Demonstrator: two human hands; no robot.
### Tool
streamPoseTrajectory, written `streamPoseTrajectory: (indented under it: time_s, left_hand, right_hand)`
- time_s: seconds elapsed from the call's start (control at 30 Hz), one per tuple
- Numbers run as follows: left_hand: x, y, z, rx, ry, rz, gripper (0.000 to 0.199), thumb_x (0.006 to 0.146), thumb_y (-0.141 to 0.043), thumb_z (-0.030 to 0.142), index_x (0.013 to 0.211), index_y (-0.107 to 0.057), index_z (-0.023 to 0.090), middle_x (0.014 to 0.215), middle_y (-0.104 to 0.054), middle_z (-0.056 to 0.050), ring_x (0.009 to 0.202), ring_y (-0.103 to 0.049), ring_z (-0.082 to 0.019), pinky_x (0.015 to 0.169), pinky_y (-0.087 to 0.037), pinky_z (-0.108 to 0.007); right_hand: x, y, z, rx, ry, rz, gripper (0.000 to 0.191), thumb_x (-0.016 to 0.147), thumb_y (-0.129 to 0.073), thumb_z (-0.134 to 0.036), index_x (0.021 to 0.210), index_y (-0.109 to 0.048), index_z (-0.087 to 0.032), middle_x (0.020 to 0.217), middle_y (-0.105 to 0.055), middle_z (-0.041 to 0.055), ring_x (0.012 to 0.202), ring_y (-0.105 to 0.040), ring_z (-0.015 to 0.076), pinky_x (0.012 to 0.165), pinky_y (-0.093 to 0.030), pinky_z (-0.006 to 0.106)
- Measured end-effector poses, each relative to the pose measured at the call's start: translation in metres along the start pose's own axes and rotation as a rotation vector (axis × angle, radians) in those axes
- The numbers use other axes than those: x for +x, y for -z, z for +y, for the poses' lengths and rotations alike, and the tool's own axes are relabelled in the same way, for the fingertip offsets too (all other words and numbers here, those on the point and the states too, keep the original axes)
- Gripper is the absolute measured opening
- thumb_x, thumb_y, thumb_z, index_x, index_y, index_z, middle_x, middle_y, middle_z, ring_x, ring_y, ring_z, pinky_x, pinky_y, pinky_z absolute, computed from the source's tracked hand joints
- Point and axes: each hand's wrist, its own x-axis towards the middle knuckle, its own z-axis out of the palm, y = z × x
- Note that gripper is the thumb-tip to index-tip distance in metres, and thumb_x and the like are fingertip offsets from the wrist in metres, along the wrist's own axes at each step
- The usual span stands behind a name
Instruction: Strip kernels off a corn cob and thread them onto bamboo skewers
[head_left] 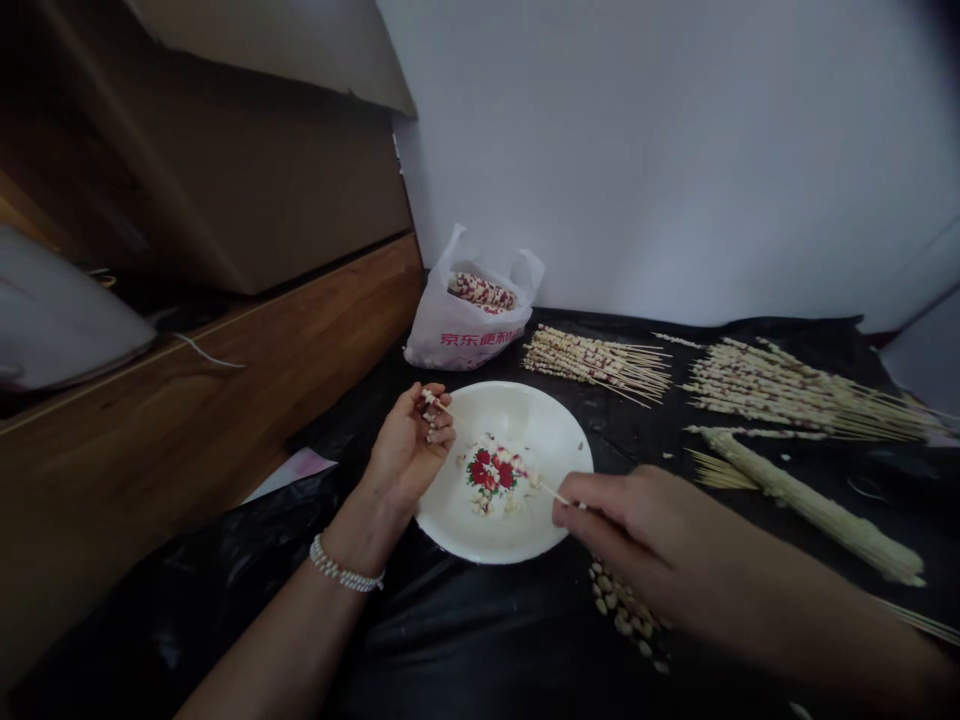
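My right hand (626, 515) pinches the bare end of a thin wooden skewer (553, 492), which is strung with cream and dark-red pieces like corn kernels. The skewer slants over a white bowl (555, 430) with a red flower print and a few loose pieces in its bottom. At the bowl's left rim, my left hand (416, 440) is palm up with curled fingers. It holds several cream and red kernels (431, 400), and a short bit of thin stick seems to poke out beside them. A beaded bracelet (341, 570) circles my left wrist.
Behind the bowl stands a white plastic bag (469, 335) of red-and-cream pieces. Strung skewers lie in a bundle (592, 360) and a larger pile (780, 390). A pale rod (825, 515) and loose brownish pieces (626, 605) lie on black sheeting (450, 640).
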Motion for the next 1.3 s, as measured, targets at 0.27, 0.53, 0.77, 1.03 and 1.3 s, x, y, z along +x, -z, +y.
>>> streamPoseTrajectory:
  time_s: [0.27, 0.53, 0.77, 1.03, 1.3]
  left_hand:
    - [0.002, -0.006, -0.006, 0.056, -0.196, 0.079, 0.035, 0.098, -0.039, 0.021, 0.063, -0.041, 0.018, 0.050, -0.033, 0.007, 0.035, -0.028, -0.004, 0.033, -0.017, -0.016]
    - [-0.004, -0.016, -0.021, 0.096, -0.213, 0.115, 0.032, 0.096, -0.041, 0.021, 0.064, -0.040, 0.019, 0.050, -0.031, 0.008, 0.036, -0.027, -0.004, 0.036, -0.018, -0.017]
    - [-0.018, -0.021, -0.047, 0.269, -0.217, 0.070, 0.030, 0.094, -0.043, 0.024, 0.065, -0.045, 0.018, 0.055, -0.046, 0.004, 0.041, -0.036, -0.005, 0.039, -0.026, -0.016]
    - [-0.012, -0.009, -0.034, 0.308, -0.104, -0.002, 0.028, 0.090, -0.058, 0.034, 0.078, -0.066, 0.010, 0.062, -0.048, 0.002, 0.041, -0.032, -0.001, 0.035, -0.020, -0.013]
    - [-0.010, -0.005, -0.026, 0.235, -0.060, 0.002, 0.020, 0.094, -0.051, 0.019, 0.082, -0.064, 0.008, 0.067, -0.046, 0.002, 0.043, -0.034, 0.000, 0.034, -0.022, -0.011]
  right_hand:
    - [0.007, -0.056, -0.038, -0.138, 0.021, 0.115, 0.027, 0.091, -0.037, -0.021, 0.078, -0.060, -0.019, 0.053, -0.066, 0.0042, 0.040, -0.057, 0.0160, 0.043, -0.015, 0.031]
    - [0.010, -0.070, -0.038, -0.231, 0.070, 0.245, 0.015, 0.073, -0.050, -0.010, 0.081, -0.062, -0.015, 0.048, -0.066, 0.0049, 0.035, -0.059, 0.0181, 0.041, -0.012, 0.030]
    - [0.018, -0.067, -0.032, -0.321, -0.025, 0.227, 0.016, 0.077, -0.049, -0.007, 0.082, -0.062, -0.015, 0.052, -0.069, 0.0063, 0.040, -0.063, 0.0183, 0.041, -0.013, 0.029]
    - [0.019, -0.025, -0.007, -0.418, -0.141, 0.050, 0.018, 0.087, -0.048, -0.012, 0.088, -0.064, -0.020, 0.066, -0.073, 0.0060, 0.055, -0.067, 0.0206, 0.044, -0.015, 0.030]
    - [0.014, 0.000, 0.025, -0.630, -0.171, 0.263, 0.025, 0.085, -0.049, -0.010, 0.099, -0.068, -0.021, 0.085, -0.073, 0.0067, 0.076, -0.065, 0.0269, 0.060, -0.038, 0.036]
